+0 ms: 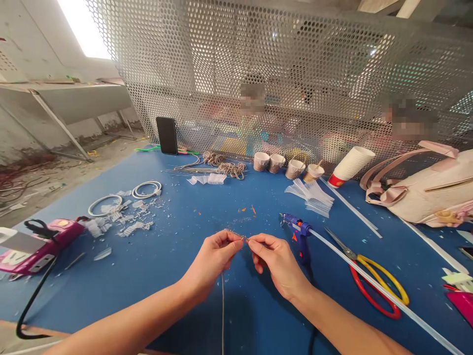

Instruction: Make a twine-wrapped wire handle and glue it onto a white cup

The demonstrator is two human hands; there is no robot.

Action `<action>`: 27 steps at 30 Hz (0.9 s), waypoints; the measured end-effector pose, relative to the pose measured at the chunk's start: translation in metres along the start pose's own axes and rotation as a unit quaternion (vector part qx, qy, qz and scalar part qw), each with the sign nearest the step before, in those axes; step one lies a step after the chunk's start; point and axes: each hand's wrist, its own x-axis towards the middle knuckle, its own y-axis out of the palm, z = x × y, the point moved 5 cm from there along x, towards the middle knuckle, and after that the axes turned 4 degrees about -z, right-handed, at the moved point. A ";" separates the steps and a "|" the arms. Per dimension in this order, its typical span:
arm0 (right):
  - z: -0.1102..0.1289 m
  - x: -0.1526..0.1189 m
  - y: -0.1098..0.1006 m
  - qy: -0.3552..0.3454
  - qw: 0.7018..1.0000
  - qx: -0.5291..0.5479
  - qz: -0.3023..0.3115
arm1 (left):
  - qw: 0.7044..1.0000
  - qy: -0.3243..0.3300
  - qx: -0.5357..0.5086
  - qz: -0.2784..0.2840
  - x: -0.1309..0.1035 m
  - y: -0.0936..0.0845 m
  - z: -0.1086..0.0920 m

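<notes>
1. Left hand [218, 254]: we see thumb and forefinger pinched together on a thin grey strand [244, 238], above the middle of the desk [192, 222], toward its near edge.
2. Right hand [276, 259]: we observe a matching pinch, its fingertips meeting the strand just beside those of the left; the fine detail between them is too small for us to make out.
3. Grey cord [222, 315]: it runs from beneath the left hand toward the near edge; whether it joins the strand, we cannot tell.
4. Right of the hands: we note a blue glue gun [297, 225] with a long translucent glue stick [369, 282] leading toward the near right corner, and scissors [354, 255] with one red and one yellow handle, partly beneath the stick.
5. Far edge: before a perforated screen [221, 59] we find a dark phone [167, 135] upright, bundled cord [233, 170], four small cups [295, 169] and a tilted stack of paper cups [353, 165].
6. Left edge: we see a pink power strip [68, 231], with two white rings nearby.
</notes>
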 end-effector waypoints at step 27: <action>0.030 -0.015 0.002 -0.305 0.909 -0.273 -0.082 | 0.999 0.036 -0.004 0.000 -0.008 0.001 -0.003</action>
